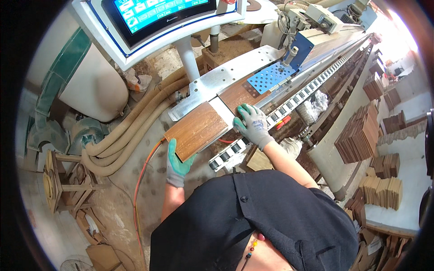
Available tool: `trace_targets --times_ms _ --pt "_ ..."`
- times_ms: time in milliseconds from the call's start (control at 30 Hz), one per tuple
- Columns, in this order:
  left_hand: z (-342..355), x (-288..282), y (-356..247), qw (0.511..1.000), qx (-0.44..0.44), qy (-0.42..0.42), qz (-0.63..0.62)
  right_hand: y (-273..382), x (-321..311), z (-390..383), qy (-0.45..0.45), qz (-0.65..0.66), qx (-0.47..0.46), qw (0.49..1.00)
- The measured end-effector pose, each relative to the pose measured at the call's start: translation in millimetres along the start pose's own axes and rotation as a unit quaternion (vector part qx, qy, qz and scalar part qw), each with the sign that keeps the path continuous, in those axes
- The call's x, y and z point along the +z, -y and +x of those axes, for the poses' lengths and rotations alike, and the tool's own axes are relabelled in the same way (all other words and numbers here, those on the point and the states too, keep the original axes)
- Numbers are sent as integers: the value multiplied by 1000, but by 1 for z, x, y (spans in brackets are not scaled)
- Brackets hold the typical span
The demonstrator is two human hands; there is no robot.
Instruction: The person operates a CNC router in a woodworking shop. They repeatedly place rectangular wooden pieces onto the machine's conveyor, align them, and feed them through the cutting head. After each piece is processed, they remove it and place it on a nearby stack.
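Observation:
My left hand (178,162), in a grey and green glove, grips the near left end of a brown wooden board (196,128) on the metal machine table (199,89). My right hand (251,124), gloved alike, rests with fingers spread and fingertips on the near part of a second brown board (237,97). That board reaches toward a perforated blue plate (266,77). Alongside runs a track of dark rollers (309,92).
A screen panel (160,18) stands above the table on a post. Thick hoses (126,135) and a wooden stool (68,178) are at left. Stacks of boards (357,131) line the right side. An orange hose (144,171) lies on the floor.

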State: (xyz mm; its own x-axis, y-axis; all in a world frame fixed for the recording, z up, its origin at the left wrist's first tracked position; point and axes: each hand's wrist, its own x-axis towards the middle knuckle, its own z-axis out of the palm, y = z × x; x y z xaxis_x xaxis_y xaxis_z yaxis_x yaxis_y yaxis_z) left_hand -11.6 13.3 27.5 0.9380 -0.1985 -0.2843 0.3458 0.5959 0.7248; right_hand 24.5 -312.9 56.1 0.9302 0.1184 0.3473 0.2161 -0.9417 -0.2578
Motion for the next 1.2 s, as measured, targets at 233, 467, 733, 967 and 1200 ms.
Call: trace_targets --times_ms 233,467,733,967,1200 --pt "-14 4 -14 985 -132 -11 -112 9 2 12 -6 -72 -5 997" --pt "3 -19 2 992 -37 103 -65 3 1 6 -10 -74 -41 996" --pt "18 -13 8 983 -62 86 -152 -3 10 3 -12 -60 -33 998" --pt "15 -11 8 989 -40 69 -121 -2 10 4 -22 -61 -28 997" --pt "11 -8 6 986 -41 51 -156 -5 5 5 7 -66 -17 998"
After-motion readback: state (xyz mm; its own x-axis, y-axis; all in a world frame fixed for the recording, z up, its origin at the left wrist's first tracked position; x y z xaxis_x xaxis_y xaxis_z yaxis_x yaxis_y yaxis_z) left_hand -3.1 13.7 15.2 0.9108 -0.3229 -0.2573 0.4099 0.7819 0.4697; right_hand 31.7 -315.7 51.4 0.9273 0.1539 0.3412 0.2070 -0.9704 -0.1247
